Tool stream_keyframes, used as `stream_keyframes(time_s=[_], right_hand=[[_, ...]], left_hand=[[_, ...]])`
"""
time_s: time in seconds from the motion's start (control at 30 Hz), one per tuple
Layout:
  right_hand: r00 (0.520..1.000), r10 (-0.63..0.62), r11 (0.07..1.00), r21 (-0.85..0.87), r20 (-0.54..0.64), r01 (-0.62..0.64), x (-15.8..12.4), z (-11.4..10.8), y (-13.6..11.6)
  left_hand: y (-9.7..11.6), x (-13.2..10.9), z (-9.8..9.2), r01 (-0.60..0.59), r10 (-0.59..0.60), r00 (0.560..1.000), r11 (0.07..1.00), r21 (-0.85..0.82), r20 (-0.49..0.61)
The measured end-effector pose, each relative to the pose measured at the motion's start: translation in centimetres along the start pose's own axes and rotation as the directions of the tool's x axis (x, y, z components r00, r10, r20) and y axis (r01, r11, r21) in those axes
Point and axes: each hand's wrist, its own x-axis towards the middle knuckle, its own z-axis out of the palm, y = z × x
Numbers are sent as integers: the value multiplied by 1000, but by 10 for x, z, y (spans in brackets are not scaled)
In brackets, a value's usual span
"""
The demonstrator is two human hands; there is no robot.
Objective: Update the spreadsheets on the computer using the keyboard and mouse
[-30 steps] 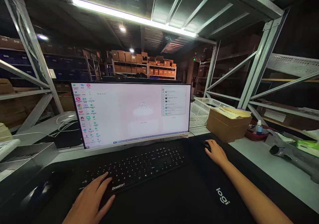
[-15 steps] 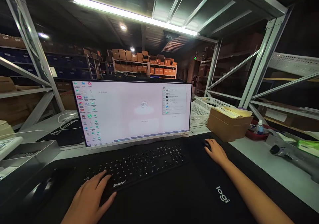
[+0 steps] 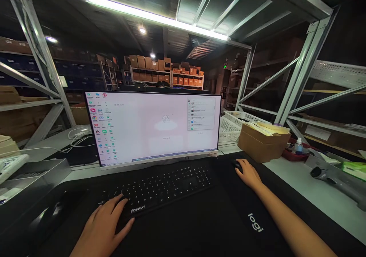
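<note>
Left hand [image 3: 103, 223] at keyboard [image 3: 164, 188] — right hand [image 3: 249, 174] on mouse [image 3: 236, 163].

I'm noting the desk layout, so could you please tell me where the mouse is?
In the head view, the mouse is right of the keyboard on the black mat, partly under the right hand.

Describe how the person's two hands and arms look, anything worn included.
Both the left hand and right hand are ungloved, with no ring visible. The right forearm is slender and shows no sleeve, watch or bracelet. The left forearm is out of frame, so its sleeve cannot be told.
</note>
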Motion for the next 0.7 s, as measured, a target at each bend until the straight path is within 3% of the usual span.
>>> stream_keyframes(time_s=[0.37, 0.7], right_hand=[[1000, 13, 1000, 15, -14, -13, 1, 2, 1], [1000, 9, 1000, 12, 0, -9, 0, 4, 2]], left_hand=[[-2, -1, 4, -17, 17, 998, 1000, -6, -65], [2, 0, -3, -3, 1, 999, 999, -41, -50]])
